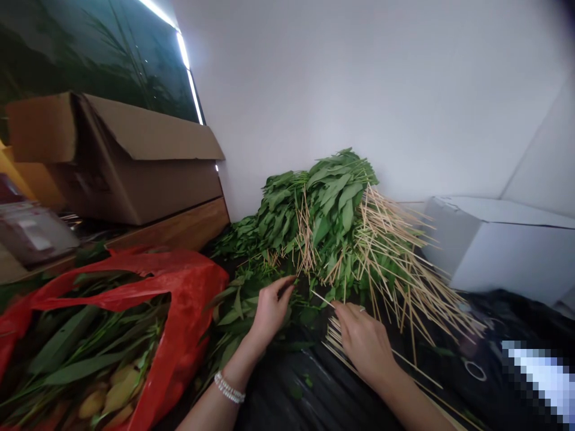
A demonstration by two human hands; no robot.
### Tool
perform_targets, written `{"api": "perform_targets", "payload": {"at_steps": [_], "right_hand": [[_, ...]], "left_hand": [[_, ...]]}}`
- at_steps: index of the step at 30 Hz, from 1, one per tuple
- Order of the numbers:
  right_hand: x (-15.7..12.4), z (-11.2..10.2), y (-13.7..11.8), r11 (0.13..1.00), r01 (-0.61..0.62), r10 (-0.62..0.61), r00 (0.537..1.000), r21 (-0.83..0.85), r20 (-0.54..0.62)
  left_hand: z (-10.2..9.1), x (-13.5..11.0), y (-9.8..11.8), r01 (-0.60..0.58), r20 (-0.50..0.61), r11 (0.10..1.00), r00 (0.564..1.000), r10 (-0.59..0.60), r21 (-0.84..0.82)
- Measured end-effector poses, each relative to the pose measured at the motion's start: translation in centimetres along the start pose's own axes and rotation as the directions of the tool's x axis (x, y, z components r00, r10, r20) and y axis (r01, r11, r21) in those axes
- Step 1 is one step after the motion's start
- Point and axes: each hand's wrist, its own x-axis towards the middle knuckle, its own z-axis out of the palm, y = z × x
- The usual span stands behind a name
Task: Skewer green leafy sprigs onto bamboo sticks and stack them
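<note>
My right hand is closed round a thin wooden skewer, whose tip points up and left toward my other hand. A ring shows on one finger. My left hand, with a beaded bracelet at the wrist, has its thumb and forefinger curled close together over loose green leaves; whatever lies between the fingertips is too small to make out. More bare skewers lie under my right hand. Beyond both hands rises a heap of leaves threaded on skewers, their bare ends fanning out to the right.
At the left, a red plastic bag holds long leaves and stems. An open cardboard box stands behind it on a wooden surface. To the right is a white box. Black plastic sheeting lies beneath, against a white wall.
</note>
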Motion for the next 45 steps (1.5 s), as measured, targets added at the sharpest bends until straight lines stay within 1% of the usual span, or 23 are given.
{"api": "perform_targets", "payload": {"at_steps": [2,3,5,6,8,10,14,23,26,28,31,33,35,40,45], "right_hand": [[0.0,0.0,0.0,1.000,0.018,-0.018,1.000,0.004,-0.020],[0.0,0.0,0.0,1.000,0.030,-0.029,0.999,0.001,-0.030],[-0.1,-0.1,-0.1,0.998,0.055,-0.056,0.997,-0.006,-0.048],[-0.1,-0.1,-0.1,0.998,0.067,-0.067,0.996,-0.010,-0.056],[-0.2,-0.2,-0.2,0.997,0.082,-0.082,0.995,-0.014,-0.063],[-0.2,-0.3,-0.4,0.995,0.095,-0.096,0.994,-0.016,-0.060],[-0.2,-0.5,-0.6,0.992,0.121,-0.122,0.991,-0.019,-0.060],[-0.2,-0.5,-0.6,0.993,0.115,-0.116,0.993,-0.038,-0.038],[-0.2,-0.5,-0.6,0.993,0.111,-0.113,0.993,-0.041,-0.030],[-0.2,-0.5,-0.6,0.993,0.110,-0.111,0.994,-0.051,-0.013],[-0.2,-0.4,-0.5,0.992,0.100,-0.100,0.995,-0.073,0.007],[-0.2,-0.3,-0.4,0.993,0.086,-0.086,0.996,-0.080,0.003],[-0.2,-0.3,-0.3,0.995,0.073,-0.074,0.997,-0.074,-0.011],[-0.2,-0.4,-0.4,0.996,0.075,-0.076,0.996,-0.047,-0.040],[-0.2,-0.5,-0.5,0.996,0.075,-0.077,0.996,-0.040,-0.054]], "left_hand": [[0.2,0.0,0.0,0.071,0.047,0.986,0.997,-0.065,-0.150],[0.3,0.1,0.1,0.121,0.078,0.963,0.991,-0.105,-0.242],[0.4,0.1,0.5,0.232,0.171,0.884,0.969,-0.175,-0.407],[0.4,0.1,0.8,0.281,0.225,0.841,0.955,-0.195,-0.463],[0.2,0.0,1.5,0.344,0.299,0.780,0.931,-0.211,-0.522],[0.0,0.0,2.0,0.374,0.332,0.745,0.919,-0.214,-0.552],[-0.1,-0.2,2.4,0.397,0.377,0.718,0.904,-0.200,-0.572],[0.0,-0.4,2.5,0.413,0.454,0.731,0.877,-0.158,-0.543],[0.2,-0.5,2.2,0.420,0.466,0.741,0.870,-0.164,-0.523],[0.5,-0.5,1.8,0.412,0.456,0.765,0.873,-0.175,-0.495],[0.8,-0.4,1.5,0.366,0.399,0.802,0.900,-0.176,-0.472],[0.7,-0.3,1.6,0.346,0.358,0.804,0.916,-0.178,-0.484],[0.6,-0.2,1.9,0.367,0.353,0.773,0.914,-0.199,-0.518],[0.3,-0.3,2.5,0.466,0.410,0.650,0.877,-0.251,-0.600],[0.4,-0.4,2.4,0.478,0.422,0.626,0.871,-0.250,-0.616]]}}
